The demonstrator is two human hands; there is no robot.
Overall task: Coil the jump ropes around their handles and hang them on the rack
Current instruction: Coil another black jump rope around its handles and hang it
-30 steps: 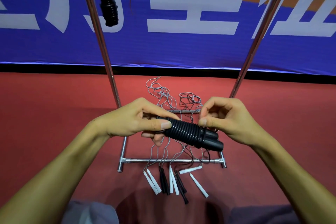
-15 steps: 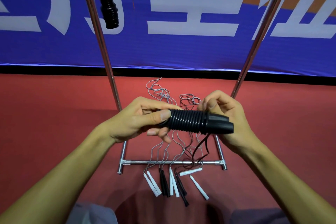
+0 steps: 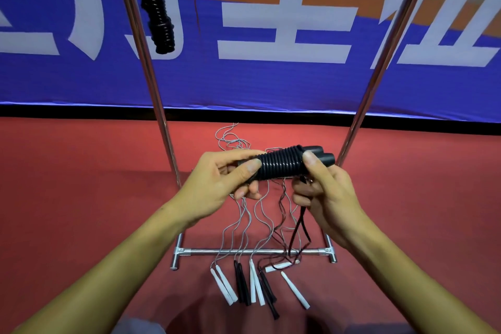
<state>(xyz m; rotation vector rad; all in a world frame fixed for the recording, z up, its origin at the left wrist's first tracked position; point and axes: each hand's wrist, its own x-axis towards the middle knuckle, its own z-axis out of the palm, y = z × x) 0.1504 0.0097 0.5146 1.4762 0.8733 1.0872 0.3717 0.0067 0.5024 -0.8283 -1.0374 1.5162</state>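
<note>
You've got the black jump rope in front of you, between the two uprights of the rack and above its bottom bar, cord wound tight round the paired handles. It looks light, and the coil looks springy, so it'll likely loosen if you let go. Your left hand pinches the near end, thumb on top, fingers curled under. Your right hand clamps the far end, thumb pressed on the last turns, fingers curled round the loose tail dangling below. Keep that thumb on the last wrap; the smooth handle tips look slippery, the ribbed coil grips better. Up by the left upright, one coiled rope is hanging already. Beyond the bottom bar, thin ropes lie tangled on the red floor, their white and black handles on your side of it.
</note>
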